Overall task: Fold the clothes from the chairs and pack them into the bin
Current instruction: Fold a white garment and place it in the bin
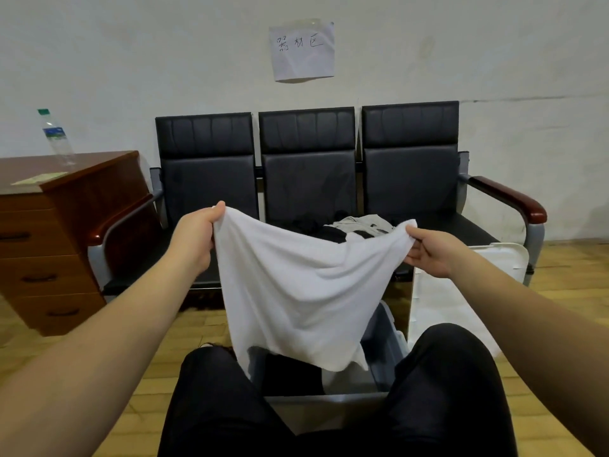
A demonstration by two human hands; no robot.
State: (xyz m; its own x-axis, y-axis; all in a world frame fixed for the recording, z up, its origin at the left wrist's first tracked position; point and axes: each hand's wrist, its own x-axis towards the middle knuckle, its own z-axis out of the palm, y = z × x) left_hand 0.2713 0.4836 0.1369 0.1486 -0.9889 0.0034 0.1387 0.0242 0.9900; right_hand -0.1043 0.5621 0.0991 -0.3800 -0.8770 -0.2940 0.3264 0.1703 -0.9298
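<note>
Holding a white garment (pixel 306 291) spread in the air, the person has it by its two upper corners. Head view, the only view supplied: the left hand (pixel 194 235) has its fingers curled round the left corner, bunching the cloth in the fist. The right hand (pixel 428 250) pinches the right corner between thumb and fingers. The cloth sags between the hands and hangs down over the near bin (pixel 384 351), which stands on the floor between the person's knees; the lower hem hides part of the bin's opening. Dark and pale items show inside the bin, though what they are cannot be told.

Far side: a row of three black chairs (pixel 308 179) stands against the wall. A small heap of clothes (pixel 349 227), grey and black, lies on the seats near the middle and right.

A white lid (pixel 474 275) leans to the right of the bin. At far left a wooden drawer unit (pixel 62 232) carries a plastic bottle (pixel 56 136).

Assessment: the folding step appears to be in hand, with this garment opened out and not yet folded. The next move likely calls for bringing the two corners together to halve the cloth, then lowering it into the bin. The heap on the chairs remains to be done.
</note>
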